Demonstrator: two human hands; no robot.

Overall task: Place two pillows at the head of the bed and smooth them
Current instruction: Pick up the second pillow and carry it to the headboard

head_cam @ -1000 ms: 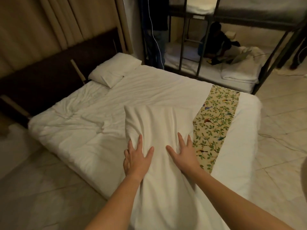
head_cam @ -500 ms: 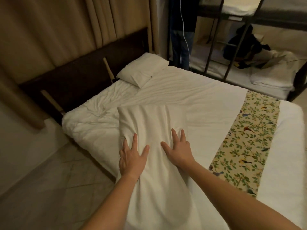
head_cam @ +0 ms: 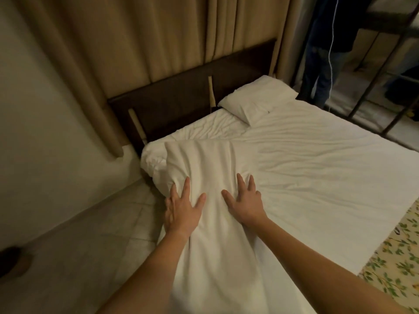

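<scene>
A long white pillow (head_cam: 210,164) hangs in front of me, its far end over the near corner at the head of the white bed (head_cam: 317,168). My left hand (head_cam: 181,209) presses its left side with fingers spread, and my right hand (head_cam: 244,200) grips its right side, creasing the cover. A second white pillow (head_cam: 258,98) lies flat against the dark headboard (head_cam: 181,98) on the far side of the bed. The sheet between the two pillows is wrinkled.
A floral bed runner (head_cam: 396,257) crosses the bed at the right edge. Beige curtains (head_cam: 158,41) hang behind the headboard. A metal bunk frame (head_cam: 362,91) and a standing person's legs (head_cam: 322,71) are beyond the bed. A dark object (head_cam: 11,259) sits on the tiled floor at left.
I have moved left along the bed toward its head with the pillow held in both hands. The pillow's far end now reaches the corner near the headboard.
</scene>
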